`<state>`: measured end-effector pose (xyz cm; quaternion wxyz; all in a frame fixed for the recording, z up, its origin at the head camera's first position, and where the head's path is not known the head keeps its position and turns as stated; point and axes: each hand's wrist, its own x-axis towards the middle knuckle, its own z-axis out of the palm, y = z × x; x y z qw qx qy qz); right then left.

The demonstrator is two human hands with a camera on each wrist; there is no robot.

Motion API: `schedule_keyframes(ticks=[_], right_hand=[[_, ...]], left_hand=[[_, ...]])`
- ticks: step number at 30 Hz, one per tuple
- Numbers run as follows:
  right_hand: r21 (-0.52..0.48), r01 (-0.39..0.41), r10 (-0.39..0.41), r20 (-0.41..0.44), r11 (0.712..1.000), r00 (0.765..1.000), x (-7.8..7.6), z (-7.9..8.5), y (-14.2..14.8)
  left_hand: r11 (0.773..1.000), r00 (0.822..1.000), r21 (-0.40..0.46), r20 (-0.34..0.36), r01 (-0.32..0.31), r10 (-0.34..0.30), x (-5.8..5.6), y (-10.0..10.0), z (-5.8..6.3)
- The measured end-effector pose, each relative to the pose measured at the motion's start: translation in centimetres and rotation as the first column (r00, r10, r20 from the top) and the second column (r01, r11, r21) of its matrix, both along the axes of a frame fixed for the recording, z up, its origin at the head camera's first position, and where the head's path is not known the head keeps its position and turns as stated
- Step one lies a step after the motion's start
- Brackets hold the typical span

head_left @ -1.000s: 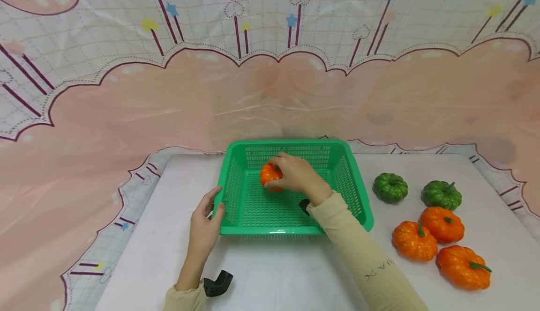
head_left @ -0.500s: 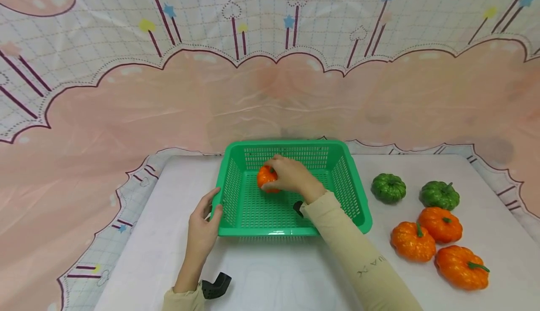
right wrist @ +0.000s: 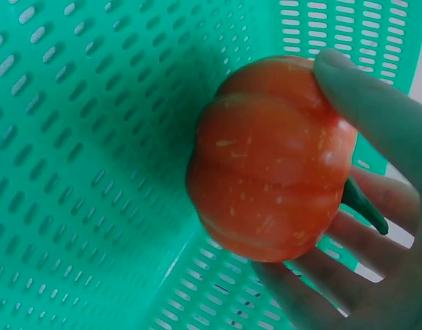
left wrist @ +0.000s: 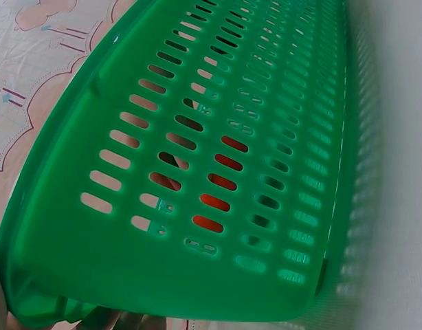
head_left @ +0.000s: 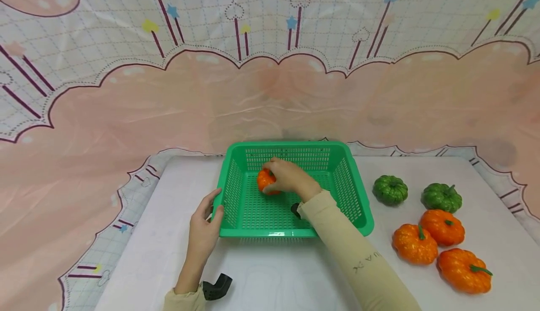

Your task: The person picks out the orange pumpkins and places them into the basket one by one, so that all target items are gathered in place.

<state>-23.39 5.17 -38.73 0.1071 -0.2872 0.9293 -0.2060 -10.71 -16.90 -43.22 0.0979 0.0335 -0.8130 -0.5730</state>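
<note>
In the head view my right hand (head_left: 288, 177) holds a small orange pumpkin (head_left: 266, 181) inside the green plastic basket (head_left: 291, 233), left of its middle. Seen from the right wrist, the pumpkin (right wrist: 273, 161) sits between the thumb (right wrist: 365, 103) and the spread fingers, its green stem (right wrist: 364, 205) pointing toward the palm. My left hand (head_left: 206, 224) grips the basket's left rim, thumb toward the front corner. The left wrist view is filled by the slotted basket wall (left wrist: 94, 254), with orange showing through several slots; only bits of the left fingers (left wrist: 101, 320) appear at the bottom.
To the basket's right on the white table (head_left: 139, 255) lie two green pumpkins, one nearer (head_left: 390, 190) and one farther right (head_left: 441, 197). Three orange pumpkins (head_left: 415, 244) are grouped in front of them. A patterned cloth (head_left: 270, 100) rises behind the table.
The right hand has shifted slightly left and lower in the basket with the pumpkin in its grip. The left hand stays on the rim, and the basket has not moved.
</note>
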Motion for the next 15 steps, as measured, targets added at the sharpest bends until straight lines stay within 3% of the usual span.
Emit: schedule_keyframes(ticks=[15], right_hand=[[0.044,-0.020,0.017,0.073,0.999,0.997,-0.55,-0.63,-0.51]], left_hand=[[1.000,1.000,-0.003,-0.014,-0.004,0.004,0.05,0.05,0.04]])
